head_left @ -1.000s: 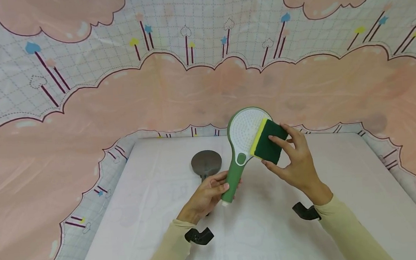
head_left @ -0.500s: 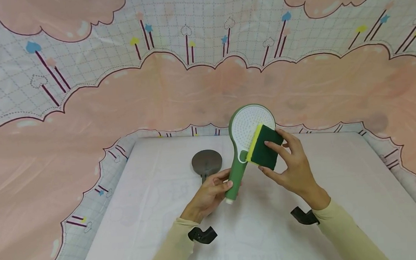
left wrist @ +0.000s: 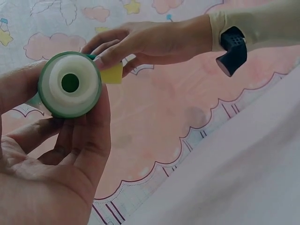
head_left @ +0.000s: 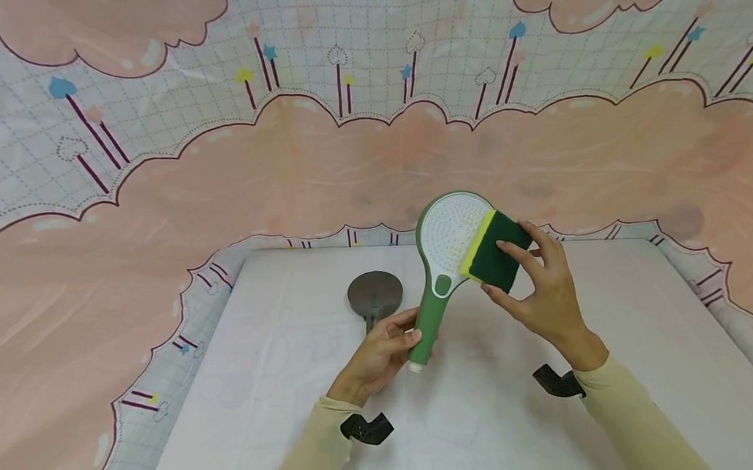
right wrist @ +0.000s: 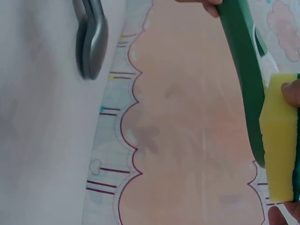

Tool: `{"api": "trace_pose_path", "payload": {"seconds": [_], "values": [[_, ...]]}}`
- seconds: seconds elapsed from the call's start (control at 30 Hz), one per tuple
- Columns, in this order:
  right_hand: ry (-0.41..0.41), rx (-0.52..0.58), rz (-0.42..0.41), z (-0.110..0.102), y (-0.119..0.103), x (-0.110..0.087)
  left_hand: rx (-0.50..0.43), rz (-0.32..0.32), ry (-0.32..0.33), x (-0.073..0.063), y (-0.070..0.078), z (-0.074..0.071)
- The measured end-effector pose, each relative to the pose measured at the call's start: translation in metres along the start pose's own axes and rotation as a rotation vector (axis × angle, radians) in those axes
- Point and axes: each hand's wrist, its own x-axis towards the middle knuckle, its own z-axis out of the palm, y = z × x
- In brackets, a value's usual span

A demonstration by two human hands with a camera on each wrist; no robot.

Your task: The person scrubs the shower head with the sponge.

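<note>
A green shower head point(head_left: 447, 237) with a white, dotted spray face is held up above the table, tilted slightly right. My left hand point(head_left: 380, 355) grips its green handle; in the left wrist view the round white hollow end of the handle point(left wrist: 70, 83) faces the camera. My right hand point(head_left: 544, 292) pinches a sponge point(head_left: 499, 252), dark green on one side and yellow on the other. The sponge's yellow side lies against the right part of the spray face, as the right wrist view also shows with the yellow foam point(right wrist: 279, 140) at the green rim.
A dark grey shower head point(head_left: 375, 293) lies on the white table point(head_left: 243, 390) behind my left hand, its handle partly hidden. A patterned pink and white cloth point(head_left: 280, 176) hangs behind the table. Black bands point(head_left: 367, 429) sit on both wrists.
The sponge first slid down and left toward the shower head's neck, then back up and right along the spray face. My left hand and the shower head shifted only slightly.
</note>
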Motion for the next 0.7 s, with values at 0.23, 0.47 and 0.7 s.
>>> {"api": "trace_pose_path", "payload": {"seconds": [0.23,0.47,0.7], "values": [[-0.011,0.025,-0.008,0.002,-0.004,-0.004,-0.010,0.006,0.031,0.002,0.001,0.004],[-0.073,0.026,-0.010,0.006,-0.016,-0.010,-0.012,0.001,0.042,0.003,0.003,0.007],[-0.076,0.051,-0.059,0.015,-0.026,-0.016,-0.050,0.022,0.043,0.007,0.003,0.008]]}}
